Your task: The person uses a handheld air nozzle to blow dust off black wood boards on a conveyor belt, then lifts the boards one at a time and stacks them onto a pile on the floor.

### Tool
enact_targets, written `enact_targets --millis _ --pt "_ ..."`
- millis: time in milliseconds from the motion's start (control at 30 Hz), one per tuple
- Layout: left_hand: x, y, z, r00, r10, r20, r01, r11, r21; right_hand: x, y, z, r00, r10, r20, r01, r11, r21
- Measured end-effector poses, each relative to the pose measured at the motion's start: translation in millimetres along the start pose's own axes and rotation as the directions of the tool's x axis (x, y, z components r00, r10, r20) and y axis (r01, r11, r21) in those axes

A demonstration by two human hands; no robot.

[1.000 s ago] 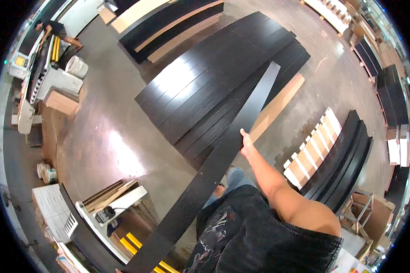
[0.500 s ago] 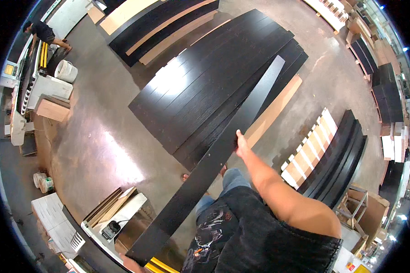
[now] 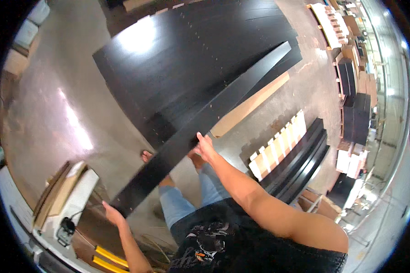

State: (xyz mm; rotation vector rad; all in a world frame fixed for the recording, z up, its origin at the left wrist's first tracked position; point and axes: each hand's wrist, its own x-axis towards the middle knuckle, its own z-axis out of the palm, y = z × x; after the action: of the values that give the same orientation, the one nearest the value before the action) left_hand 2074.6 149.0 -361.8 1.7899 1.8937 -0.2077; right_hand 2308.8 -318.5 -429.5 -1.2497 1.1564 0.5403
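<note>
A long black board [image 3: 161,164] slants across in front of me, from near my left side to the far right. My left hand [image 3: 114,214] holds its near end, with the thumb along the end edge. Partway along, my right hand [image 3: 204,148] grips the right edge, thumb on top and fingers mostly hidden beneath. Beyond lies a wide stack of black boards [image 3: 168,77], and the far part of the held board is over its right side. Whether the two touch there I cannot tell.
Right of my arm stand a light wooden piece with white strips [image 3: 278,146] and long black boards [image 3: 300,161]. At lower left are a white-topped bench [image 3: 79,193], a small dark device [image 3: 66,231] and yellow bars [image 3: 110,258]. My bare feet are on the concrete floor [image 3: 109,136].
The board's near end and my left hand have moved forward and left in the view, and more of my left arm shows. My right hand keeps its grip. The view has shifted.
</note>
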Motion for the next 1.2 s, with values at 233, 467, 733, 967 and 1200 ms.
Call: enact_targets --millis 233,467,733,967,1200 --pt "78.2 -17.4 186.4 0.975 0.016 0.223 0.038 0.971 -0.235 149.1 50.6 10.5 0.988 0.084 0.128 -0.077 0.995 -0.058" --pt "117.1 -13.3 315.3 0.952 -0.012 0.306 0.078 0.976 -0.204 237.3 63.7 26.0 0.989 0.071 0.131 -0.078 0.996 0.050" --pt "168.1 0.3 386.4 0.841 0.179 0.511 -0.055 0.967 -0.247 286.6 50.5 44.4 0.993 -0.052 0.110 0.040 0.993 0.108" --pt "163.2 20.1 396.0 0.799 0.301 0.520 -0.122 0.928 -0.351 319.1 38.2 54.7 0.995 -0.021 0.095 -0.006 0.963 0.271" --pt "152.4 61.6 418.5 0.766 0.353 0.536 -0.139 0.906 -0.399 350.5 11.8 37.1 0.988 -0.082 0.129 0.029 0.930 0.367"
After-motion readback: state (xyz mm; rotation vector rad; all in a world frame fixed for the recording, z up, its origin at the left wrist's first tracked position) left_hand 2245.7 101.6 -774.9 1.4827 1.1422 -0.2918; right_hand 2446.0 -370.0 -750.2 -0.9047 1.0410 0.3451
